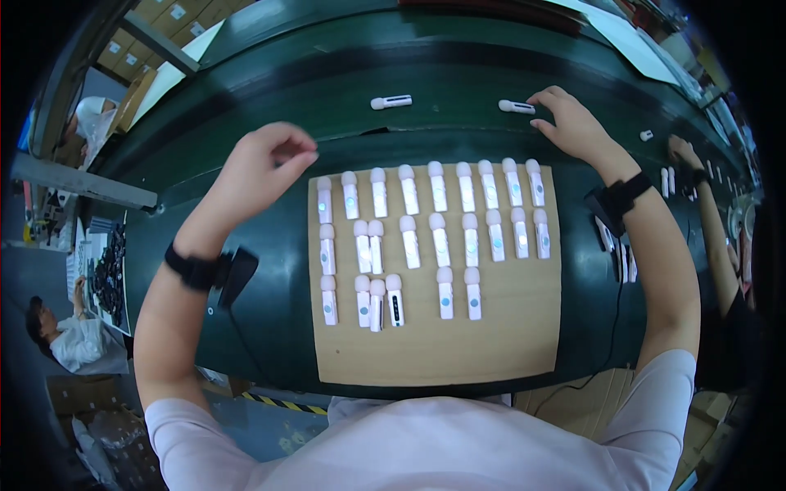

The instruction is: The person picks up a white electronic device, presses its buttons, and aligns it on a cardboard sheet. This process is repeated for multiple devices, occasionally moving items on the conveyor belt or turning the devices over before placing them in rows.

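My left hand [268, 168] is above the green work surface, off the far left corner of a brown cardboard sheet [426, 352]. Its fingers curl toward the thumb, slightly blurred, and nothing shows between them. My right hand [573, 127] reaches farther out, thumb and index finger apart. Its fingertips are at the end of a small white stick-shaped device [516, 106] with a rounded pale head. Whether they touch it is hard to tell. A similar device [391, 102] lies to its left. On the cardboard, several more such devices [439, 186] lie in rows, heads pointing away from me.
Another person's hand [684, 155] is at the right, near a small pale piece [646, 136] and more white devices [667, 182]. A metal post [90, 182] juts in from the left. A seated person [78, 340] is at far left. Dark cables hang from my wristbands.
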`<state>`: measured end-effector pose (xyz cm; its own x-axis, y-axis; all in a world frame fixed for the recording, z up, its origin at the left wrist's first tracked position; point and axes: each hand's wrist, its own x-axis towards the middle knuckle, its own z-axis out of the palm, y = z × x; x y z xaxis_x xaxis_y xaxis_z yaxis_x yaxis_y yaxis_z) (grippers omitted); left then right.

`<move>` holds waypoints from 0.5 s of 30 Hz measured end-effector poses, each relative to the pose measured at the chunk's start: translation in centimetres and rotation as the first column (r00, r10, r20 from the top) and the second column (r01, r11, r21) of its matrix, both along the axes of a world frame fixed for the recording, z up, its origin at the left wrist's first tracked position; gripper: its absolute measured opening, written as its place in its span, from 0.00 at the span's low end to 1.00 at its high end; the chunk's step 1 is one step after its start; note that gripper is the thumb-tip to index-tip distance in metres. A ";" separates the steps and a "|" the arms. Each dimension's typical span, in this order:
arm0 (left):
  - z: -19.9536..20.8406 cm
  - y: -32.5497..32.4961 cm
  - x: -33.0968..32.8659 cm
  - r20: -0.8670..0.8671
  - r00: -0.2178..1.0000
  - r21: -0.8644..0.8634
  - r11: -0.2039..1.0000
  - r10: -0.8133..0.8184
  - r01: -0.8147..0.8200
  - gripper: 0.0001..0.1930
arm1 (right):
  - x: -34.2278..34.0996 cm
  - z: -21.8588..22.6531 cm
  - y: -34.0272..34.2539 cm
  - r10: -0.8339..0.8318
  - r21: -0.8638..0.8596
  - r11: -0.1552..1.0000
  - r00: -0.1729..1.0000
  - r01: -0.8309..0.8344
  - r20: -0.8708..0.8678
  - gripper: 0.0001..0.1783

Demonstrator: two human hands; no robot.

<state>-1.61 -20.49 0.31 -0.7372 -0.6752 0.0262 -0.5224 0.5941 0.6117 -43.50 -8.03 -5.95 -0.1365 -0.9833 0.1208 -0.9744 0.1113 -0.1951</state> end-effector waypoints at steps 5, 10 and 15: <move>-3.8 -6.4 -4.5 0.153 0.988 -0.152 0.987 -0.024 0.047 0.11 | -0.5 -1.7 -4.3 -0.002 0.110 0.994 1.000 0.002 -0.002 0.18; -7.4 -10.2 -7.9 0.211 0.977 -0.145 0.988 -0.021 0.053 0.13 | -0.2 -1.5 -5.4 0.005 0.211 0.977 1.000 -0.004 -0.007 0.14; -9.2 -12.2 -9.1 0.237 0.968 -0.170 0.977 -0.085 0.128 0.13 | -0.3 -1.2 -4.0 0.034 0.105 0.993 0.990 -0.048 0.136 0.12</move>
<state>-10.74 -32.70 -8.85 -0.8053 -0.5918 -0.0350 -0.5626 0.7443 0.3599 -43.77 -12.03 -7.11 -0.1038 -0.9946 -0.0027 -0.9446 0.0994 -0.3129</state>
